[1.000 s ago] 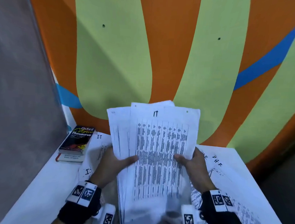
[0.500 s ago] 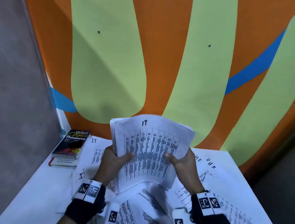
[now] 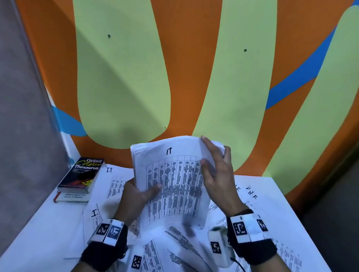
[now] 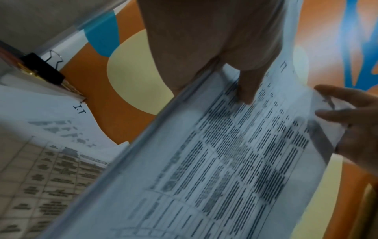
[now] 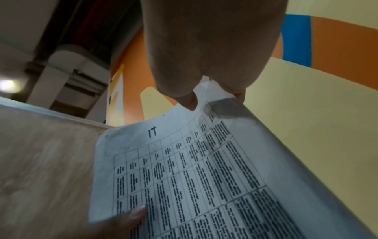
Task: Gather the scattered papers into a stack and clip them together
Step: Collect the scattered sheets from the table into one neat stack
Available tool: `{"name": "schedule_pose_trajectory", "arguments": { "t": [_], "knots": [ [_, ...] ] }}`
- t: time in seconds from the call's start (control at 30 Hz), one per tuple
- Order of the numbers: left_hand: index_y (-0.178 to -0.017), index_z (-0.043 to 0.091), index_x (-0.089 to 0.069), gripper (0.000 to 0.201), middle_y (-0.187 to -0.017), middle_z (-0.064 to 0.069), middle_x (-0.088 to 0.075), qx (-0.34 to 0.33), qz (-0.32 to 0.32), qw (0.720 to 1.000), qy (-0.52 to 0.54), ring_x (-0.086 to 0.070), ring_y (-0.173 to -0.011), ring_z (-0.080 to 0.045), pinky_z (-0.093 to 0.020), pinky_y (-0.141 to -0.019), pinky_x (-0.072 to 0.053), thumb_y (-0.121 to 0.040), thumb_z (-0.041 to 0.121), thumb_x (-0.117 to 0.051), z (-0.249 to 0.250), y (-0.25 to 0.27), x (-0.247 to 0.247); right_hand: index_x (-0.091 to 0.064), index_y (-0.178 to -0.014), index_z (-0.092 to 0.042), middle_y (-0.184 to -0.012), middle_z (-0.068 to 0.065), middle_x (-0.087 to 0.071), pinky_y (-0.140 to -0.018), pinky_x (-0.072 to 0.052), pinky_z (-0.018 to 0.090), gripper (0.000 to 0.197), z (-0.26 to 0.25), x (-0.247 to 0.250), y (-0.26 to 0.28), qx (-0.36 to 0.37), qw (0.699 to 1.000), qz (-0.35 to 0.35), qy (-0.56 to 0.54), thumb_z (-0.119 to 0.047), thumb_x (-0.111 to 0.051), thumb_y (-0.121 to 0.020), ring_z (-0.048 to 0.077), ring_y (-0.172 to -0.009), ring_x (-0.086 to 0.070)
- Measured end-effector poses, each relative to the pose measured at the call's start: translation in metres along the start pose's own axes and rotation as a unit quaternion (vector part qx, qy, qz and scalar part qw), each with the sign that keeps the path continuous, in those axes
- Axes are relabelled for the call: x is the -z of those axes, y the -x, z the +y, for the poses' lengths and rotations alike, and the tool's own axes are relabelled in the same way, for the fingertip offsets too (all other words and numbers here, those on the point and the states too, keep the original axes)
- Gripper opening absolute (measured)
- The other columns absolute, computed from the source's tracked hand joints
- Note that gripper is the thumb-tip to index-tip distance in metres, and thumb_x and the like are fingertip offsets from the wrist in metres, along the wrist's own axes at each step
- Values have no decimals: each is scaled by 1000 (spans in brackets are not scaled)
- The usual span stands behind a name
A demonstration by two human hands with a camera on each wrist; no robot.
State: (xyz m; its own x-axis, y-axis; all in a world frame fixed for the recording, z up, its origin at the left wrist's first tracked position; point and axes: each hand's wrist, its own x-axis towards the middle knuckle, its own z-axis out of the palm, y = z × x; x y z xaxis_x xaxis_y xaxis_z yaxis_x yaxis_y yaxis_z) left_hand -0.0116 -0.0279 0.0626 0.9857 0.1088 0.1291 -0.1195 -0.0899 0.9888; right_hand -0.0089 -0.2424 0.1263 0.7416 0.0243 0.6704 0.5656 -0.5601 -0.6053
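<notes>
Roughly, by count:
Hands: two. Left hand grips the left edge of the paper stack, thumb across the printed front, fingers behind it. Right hand pinches the stack's top right corner, thumb on the front, fingers over the top edge.
Stack: one, held upright above the table at centre, top sheet marked "IT" over a printed grid. Sheet count in it: cannot tell, edges too tight.
Loose sheets: several lying flat on the table under and around the hands; at least two on the left marked "I.T", one on the right with handwritten letters. They overlap, so no exact count.
Books: two, stacked at the table's far left corner; top book reads "Oxford Colour Thesaurus", lower book mostly covered, title unreadable.
Binder clip: one, black binder clip with wire handles, seen only in the left wrist view, resting on the books' edge.
Cut off: forearms and the near sheets run off the bottom of the head view.
Blur: lower stack text smeared in both wrist views.
</notes>
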Motion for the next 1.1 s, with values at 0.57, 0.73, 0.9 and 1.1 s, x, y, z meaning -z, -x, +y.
{"name": "schedule_pose_trajectory", "arguments": {
  "t": [0.57, 0.73, 0.9, 1.1],
  "knots": [
    [-66, 1, -58, 28, -63, -10, -56, -29, 97, 994, -47, -49, -64, -17, -27, -57, -38, -81, 20, -73, 0, -8, -16, -15, -142, -22, -141, 23, -21, -103, -37, 55, 122, 124, 138, 187, -673, 635, -173, 338, -78, -69, -48, 43, -130, -27],
    [-74, 7, -58, 20, -68, -5, -54, -34, 84, 995, -45, -50, -67, -18, -27, -61, -40, -81, 18, -73, 8, -3, -33, 6, -146, -16, -139, 29, -27, -99, -41, 51, 133, 119, 128, 202, -690, 655, -97, 292, -50, -85, -55, 45, -125, -40],
    [-68, 7, -58, 23, -64, -7, -56, -25, 74, 995, -54, -51, -64, -18, -25, -58, -40, -81, 19, -73, 11, -2, -37, -45, -110, 6, -105, 29, -61, -79, -53, 46, 49, 119, 137, 212, -637, 720, 43, 271, -10, -73, -73, 41, -92, -61],
    [-87, 11, -63, 13, -70, 2, -59, -33, 74, 995, -51, -56, -63, -11, -18, -65, -42, -82, 20, -71, 17, 1, -38, -56, -63, -1, -82, 23, -65, -75, -50, 40, 30, 123, 161, 204, -619, 737, 202, 182, -18, -74, -79, 35, -81, -62]
  ]
}}
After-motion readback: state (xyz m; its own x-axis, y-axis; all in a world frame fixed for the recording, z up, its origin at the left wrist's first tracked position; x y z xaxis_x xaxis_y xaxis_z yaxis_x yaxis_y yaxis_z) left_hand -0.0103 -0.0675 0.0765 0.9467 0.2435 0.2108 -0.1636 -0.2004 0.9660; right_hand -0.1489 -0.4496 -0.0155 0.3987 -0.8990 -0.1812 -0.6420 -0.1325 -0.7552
